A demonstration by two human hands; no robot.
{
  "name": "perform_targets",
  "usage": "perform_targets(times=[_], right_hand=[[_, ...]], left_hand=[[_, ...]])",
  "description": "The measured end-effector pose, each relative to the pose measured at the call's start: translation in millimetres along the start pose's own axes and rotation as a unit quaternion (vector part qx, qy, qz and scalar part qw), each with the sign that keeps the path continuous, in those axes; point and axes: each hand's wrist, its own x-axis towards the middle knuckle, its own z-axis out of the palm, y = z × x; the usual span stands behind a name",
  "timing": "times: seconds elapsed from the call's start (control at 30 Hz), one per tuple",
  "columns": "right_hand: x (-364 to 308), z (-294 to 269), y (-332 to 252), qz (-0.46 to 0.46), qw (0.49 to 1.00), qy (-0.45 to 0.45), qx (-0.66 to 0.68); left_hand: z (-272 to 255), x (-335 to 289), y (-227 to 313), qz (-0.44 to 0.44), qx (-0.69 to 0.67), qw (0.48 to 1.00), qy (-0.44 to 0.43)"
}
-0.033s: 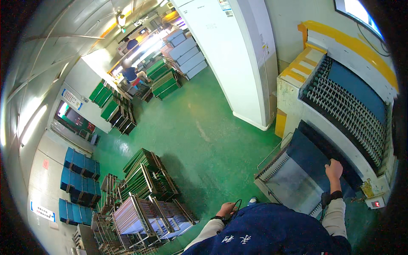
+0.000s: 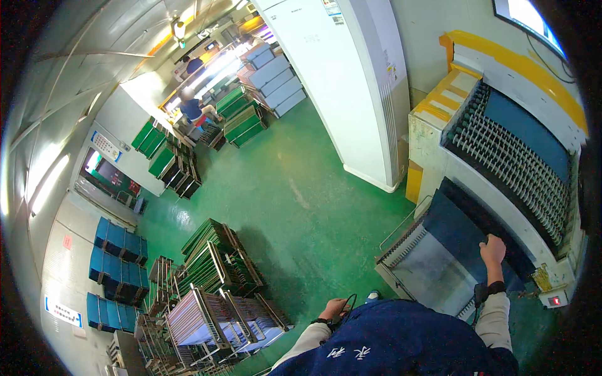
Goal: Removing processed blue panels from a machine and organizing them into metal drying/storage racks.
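Note:
At the right, my right hand (image 2: pixel 493 249) is closed on the edge of a dark blue flat panel (image 2: pixel 448 222). The panel stands tilted in a slotted rack (image 2: pixel 433 269) with a pale grey bottom. Another dark panel (image 2: pixel 464 199) shows behind it, close against the machine. My left hand (image 2: pixel 334 308) is low in front of my body, its fingers curled at a thin black cord (image 2: pixel 352 301). The cord loops beside the fingertips, and the inside of that hand is hidden. Both wrists wear black bands.
A roller conveyor machine (image 2: pixel 508 169) carrying a blue panel rises beyond the rack. A tall white cabinet (image 2: pixel 338 81) stands ahead. Racks of panels (image 2: pixel 213 319) fill the lower left, and blue bins (image 2: pixel 116 269) line the wall. Farther off, a person (image 2: pixel 191 109) sits by a lit bench.

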Motion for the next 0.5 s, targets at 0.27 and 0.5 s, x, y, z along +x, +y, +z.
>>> perform_targets(times=[0.27, 0.5], right_hand=[[-2, -9, -4, 0.008, 1.000, 0.003, 0.005], [-3, -16, -8, 0.012, 1.000, -0.025, 0.002]], left_hand=[[1, 8, -6, 0.000, -0.076, 0.997, -0.019], [5, 6, -6, 0.014, -0.111, 0.994, -0.011]])
